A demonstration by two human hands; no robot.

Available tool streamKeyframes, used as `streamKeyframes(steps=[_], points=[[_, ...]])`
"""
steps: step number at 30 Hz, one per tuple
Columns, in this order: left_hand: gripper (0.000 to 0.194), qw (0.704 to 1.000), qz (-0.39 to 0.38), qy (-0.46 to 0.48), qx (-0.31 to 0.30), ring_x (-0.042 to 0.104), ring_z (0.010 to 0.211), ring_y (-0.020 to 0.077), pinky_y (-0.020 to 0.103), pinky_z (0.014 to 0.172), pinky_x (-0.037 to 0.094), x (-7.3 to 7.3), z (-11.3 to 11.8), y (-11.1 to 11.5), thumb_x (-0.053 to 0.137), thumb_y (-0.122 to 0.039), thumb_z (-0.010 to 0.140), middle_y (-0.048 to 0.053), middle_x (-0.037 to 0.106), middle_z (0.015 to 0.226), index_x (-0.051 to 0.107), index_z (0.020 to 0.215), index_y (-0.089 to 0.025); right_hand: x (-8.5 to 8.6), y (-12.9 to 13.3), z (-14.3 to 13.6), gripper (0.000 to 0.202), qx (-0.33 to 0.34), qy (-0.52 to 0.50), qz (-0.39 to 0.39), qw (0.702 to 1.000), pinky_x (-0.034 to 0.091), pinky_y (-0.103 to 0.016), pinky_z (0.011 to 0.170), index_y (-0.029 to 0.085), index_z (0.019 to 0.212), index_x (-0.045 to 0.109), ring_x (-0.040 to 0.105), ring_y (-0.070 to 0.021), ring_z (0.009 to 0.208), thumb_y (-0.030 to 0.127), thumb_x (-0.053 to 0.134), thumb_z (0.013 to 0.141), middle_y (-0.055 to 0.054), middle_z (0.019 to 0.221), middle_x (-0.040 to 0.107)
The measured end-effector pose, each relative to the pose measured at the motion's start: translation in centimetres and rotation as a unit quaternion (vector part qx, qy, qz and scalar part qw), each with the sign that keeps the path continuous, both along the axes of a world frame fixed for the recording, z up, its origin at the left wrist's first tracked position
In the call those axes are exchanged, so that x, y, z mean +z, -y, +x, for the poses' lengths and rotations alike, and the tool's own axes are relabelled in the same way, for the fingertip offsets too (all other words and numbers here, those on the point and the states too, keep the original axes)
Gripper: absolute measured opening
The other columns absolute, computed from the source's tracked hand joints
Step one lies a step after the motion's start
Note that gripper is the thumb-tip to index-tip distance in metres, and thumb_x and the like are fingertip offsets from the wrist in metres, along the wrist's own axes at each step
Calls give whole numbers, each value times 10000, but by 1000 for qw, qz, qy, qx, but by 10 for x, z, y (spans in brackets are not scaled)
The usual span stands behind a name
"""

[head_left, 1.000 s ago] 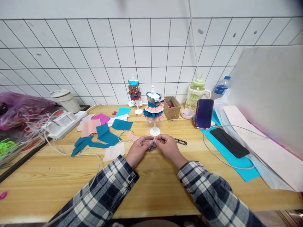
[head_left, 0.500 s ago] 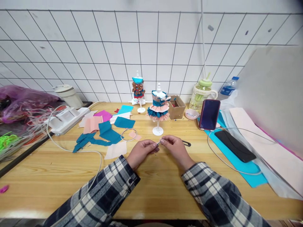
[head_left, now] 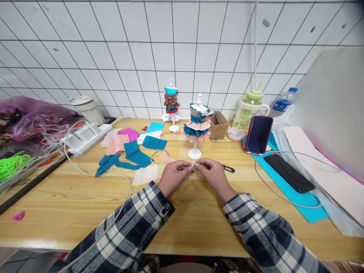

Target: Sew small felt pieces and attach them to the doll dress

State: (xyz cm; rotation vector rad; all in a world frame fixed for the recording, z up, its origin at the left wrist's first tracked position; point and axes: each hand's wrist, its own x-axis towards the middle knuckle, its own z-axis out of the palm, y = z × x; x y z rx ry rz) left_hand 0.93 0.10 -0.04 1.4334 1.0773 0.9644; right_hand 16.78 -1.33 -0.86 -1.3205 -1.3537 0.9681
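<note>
My left hand (head_left: 174, 175) and my right hand (head_left: 215, 177) meet above the table, their fingertips pinched close together. Between them is a small pale pinkish scrap (head_left: 192, 164), mostly hidden by the fingers; its material is hard to make out. Just beyond stands a white miniature dress form (head_left: 195, 153) wearing a ruffled teal and pink dress (head_left: 196, 128) with a bow. A black-handled tool (head_left: 228, 168) lies beside my right hand, partly covered by it. Left of my left hand are a thin ring (head_left: 160, 164) and a pale pink paper piece (head_left: 145, 175).
Teal crumpled paper (head_left: 136, 154) and other coloured pieces lie to the left, near a white power strip (head_left: 91, 139) whose cable crosses my left sleeve. Behind are a second dressed form (head_left: 171, 100), a cardboard box (head_left: 218, 127) and a small bowl (head_left: 236, 134). A propped phone (head_left: 258, 134) stands right.
The view has tilted down and shifted slightly left. Both hands stay pinched together, their fingertips closer now, and a pinkish bit shows between them where a thin dark-and-light piece showed before.
</note>
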Motion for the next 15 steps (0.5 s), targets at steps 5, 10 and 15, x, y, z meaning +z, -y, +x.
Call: streamKeyframes(steps=[5, 10, 15], points=[[258, 999, -8, 35, 8, 670, 783, 211, 318, 751, 518, -3, 1, -1, 698, -386, 674, 63, 726, 792, 671, 769, -148, -3, -1, -4, 253, 3, -32, -3, 999, 433, -235, 494, 152, 793, 685, 566, -130, 537, 392, 635, 730, -29, 644, 668], [244, 999, 46, -12, 12, 656, 829, 212, 320, 786, 503, -4, 0, 3, 653, -367, 725, 67, 715, 856, 662, 838, -152, -4, 2, -2, 231, -2, -14, 11, 1000, 425, -231, 497, 159, 814, 672, 550, -120, 534, 372, 615, 748, -29, 679, 669], [215, 985, 141, -94, 7, 627, 930, 213, 322, 871, 463, 2, -2, 6, 594, -342, 782, 60, 707, 942, 678, 889, -176, -4, 5, 5, 191, 1, 58, 42, 997, 454, -250, 568, 174, 811, 687, 583, -142, 607, 337, 604, 757, -37, 726, 688]])
